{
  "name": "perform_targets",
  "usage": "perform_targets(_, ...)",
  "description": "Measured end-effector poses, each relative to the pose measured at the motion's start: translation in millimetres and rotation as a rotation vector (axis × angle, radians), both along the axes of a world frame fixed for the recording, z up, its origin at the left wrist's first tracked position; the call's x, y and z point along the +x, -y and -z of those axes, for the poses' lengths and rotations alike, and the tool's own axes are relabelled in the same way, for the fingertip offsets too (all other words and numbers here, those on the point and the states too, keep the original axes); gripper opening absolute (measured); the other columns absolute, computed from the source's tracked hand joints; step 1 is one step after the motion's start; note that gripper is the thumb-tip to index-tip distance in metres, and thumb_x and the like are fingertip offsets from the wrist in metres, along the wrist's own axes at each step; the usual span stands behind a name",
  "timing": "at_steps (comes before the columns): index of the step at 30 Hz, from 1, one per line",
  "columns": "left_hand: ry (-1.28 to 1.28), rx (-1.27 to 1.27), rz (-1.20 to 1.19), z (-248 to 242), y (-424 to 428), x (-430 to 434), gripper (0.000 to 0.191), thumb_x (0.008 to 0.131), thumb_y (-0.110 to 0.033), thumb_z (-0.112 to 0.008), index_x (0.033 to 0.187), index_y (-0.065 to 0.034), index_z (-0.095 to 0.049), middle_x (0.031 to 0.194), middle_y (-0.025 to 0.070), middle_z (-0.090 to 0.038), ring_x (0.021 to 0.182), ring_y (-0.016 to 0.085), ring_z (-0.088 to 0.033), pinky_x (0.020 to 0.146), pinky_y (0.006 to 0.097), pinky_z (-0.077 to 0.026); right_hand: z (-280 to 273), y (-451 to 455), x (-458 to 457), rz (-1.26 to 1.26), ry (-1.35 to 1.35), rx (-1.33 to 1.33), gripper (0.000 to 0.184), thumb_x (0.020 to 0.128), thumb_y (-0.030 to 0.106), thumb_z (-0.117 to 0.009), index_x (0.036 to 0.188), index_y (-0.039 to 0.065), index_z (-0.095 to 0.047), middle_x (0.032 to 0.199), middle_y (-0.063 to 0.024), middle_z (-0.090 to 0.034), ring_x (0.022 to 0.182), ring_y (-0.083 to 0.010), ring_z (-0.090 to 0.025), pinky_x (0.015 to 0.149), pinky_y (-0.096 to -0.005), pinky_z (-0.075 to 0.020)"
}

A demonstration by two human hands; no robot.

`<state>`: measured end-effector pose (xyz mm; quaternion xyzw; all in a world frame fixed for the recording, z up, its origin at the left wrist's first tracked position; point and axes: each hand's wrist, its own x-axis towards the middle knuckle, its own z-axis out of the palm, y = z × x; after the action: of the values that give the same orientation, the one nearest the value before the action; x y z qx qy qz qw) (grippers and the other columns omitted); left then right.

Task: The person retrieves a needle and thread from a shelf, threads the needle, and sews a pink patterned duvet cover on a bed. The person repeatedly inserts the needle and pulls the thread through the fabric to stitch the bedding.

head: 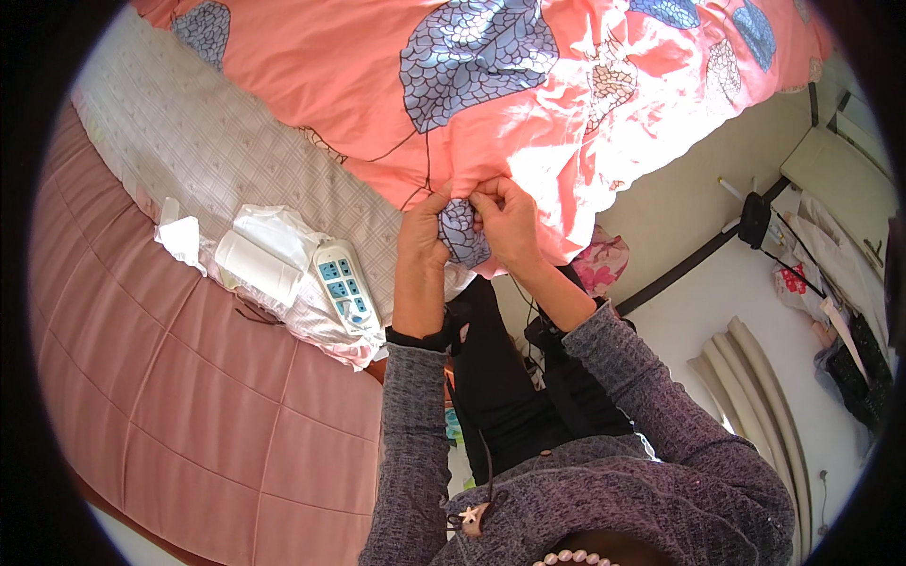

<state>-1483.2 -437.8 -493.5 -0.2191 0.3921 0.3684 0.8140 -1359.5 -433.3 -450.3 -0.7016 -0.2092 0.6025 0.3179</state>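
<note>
A coral duvet cover [340,85] with large blue leaf prints spreads over the bed and hangs down toward me. My left hand [425,230] pinches its near edge between thumb and fingers. Just beside it, my right hand [508,219] grips the same edge, thumb and forefinger close to my left fingertips. A blue-patterned fold of the cover hangs between the two hands. What lies inside the pinched cloth is hidden by my fingers. Bright sunlight washes out the cover's right side.
To the left, a white power strip [347,286] with a plug in it and a roll of white paper [258,265] lie on the checked bed sheet [212,134]. A padded pink headboard [191,382] borders the bed. Beige curtain [761,403] and hanging bags [800,279] are at the right.
</note>
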Motion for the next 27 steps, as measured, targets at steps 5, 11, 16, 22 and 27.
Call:
perform_targets(5, -0.129, 0.009, -0.024, 1.5, 0.2, 4.9, 0.020, 0.088, -0.010, -0.056, 0.097, 0.0076, -0.059, 0.079, 0.0135, -0.064, 0.063, 0.024, -0.063, 0.054, 0.0325, -0.053, -2.0, -15.1, 3.8, -0.094, 0.007, -0.076, 0.007, 0.080, 0.000, -0.061, 0.081, -0.007, -0.059, 0.069, -0.0072, -0.061, 0.058, -0.0104, -0.059, 0.048, -0.0236, -0.0489)
perform_targets(11, -0.210, -0.041, -0.019, 12.5, 4.6, 5.1, 0.025, 0.091, -0.013, -0.052, 0.104, 0.0073, -0.058, 0.091, 0.0159, -0.065, 0.075, 0.023, -0.065, 0.068, 0.0338, -0.055, -4.1, -22.6, 16.1, -0.198, 0.014, -0.055, 0.011, 0.081, -0.006, -0.056, 0.092, -0.009, -0.056, 0.080, -0.0131, -0.064, 0.071, -0.0170, -0.065, 0.061, -0.0278, -0.0559)
perform_targets(16, -0.193, -0.046, -0.029, 6.9, 4.1, 3.7, 0.024, 0.089, -0.015, -0.058, 0.101, 0.0066, -0.060, 0.090, 0.0154, -0.066, 0.074, 0.023, -0.065, 0.067, 0.0338, -0.055, -0.7, -13.6, 16.1, -0.233, 0.056, -0.007, 0.017, 0.082, -0.009, -0.054, 0.098, -0.009, -0.051, 0.083, -0.0143, -0.063, 0.077, -0.0185, -0.065, 0.065, -0.0284, -0.0571)
perform_targets(22, -0.323, -0.022, -0.025, -7.4, 1.1, 8.9, 0.021, 0.086, -0.007, -0.059, 0.101, 0.0077, -0.060, 0.088, 0.0144, -0.066, 0.073, 0.022, -0.066, 0.064, 0.0327, -0.055, 5.0, -8.7, 8.1, -0.233, 0.183, 0.084, 0.014, 0.078, -0.010, -0.055, 0.091, -0.007, -0.050, 0.075, -0.0114, -0.061, 0.068, -0.0167, -0.063, 0.060, -0.0281, -0.0549)
perform_targets(27, -0.539, 0.055, -0.073, 4.5, 4.8, 18.7, 0.020, 0.084, -0.001, -0.057, 0.102, 0.0081, -0.060, 0.088, 0.0124, -0.065, 0.073, 0.021, -0.065, 0.062, 0.0305, -0.054, 9.0, -10.6, -2.2, -0.313, 0.459, 0.270, 0.014, 0.072, -0.008, -0.059, 0.082, -0.002, -0.050, 0.067, -0.0103, -0.059, 0.055, -0.0182, -0.058, 0.051, -0.0288, -0.0464)
